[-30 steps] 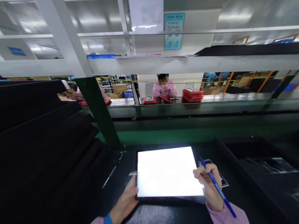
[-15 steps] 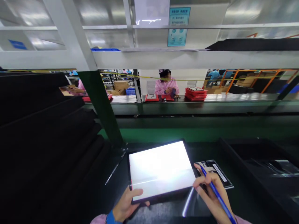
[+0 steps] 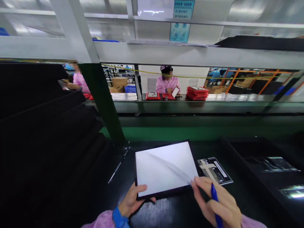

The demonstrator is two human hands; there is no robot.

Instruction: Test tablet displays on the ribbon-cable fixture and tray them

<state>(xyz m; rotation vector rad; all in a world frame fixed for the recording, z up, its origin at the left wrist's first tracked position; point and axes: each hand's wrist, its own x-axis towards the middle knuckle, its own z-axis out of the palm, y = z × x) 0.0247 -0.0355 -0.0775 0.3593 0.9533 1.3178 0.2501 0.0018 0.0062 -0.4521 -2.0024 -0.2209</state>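
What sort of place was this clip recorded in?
Likely a factory assembly or inspection floor: a co-worker in pink is at the facing bench, a red stack stands nearby, and cardboard boxes sit farther back.

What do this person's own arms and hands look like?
Both hands are bare, with no gloves on the fingers. The left sleeve and right sleeve are pinkish-purple cloth. At the left wrist is a bright blue band, perhaps a cuff; none shows on the right. No cables or markings are visible on either arm.
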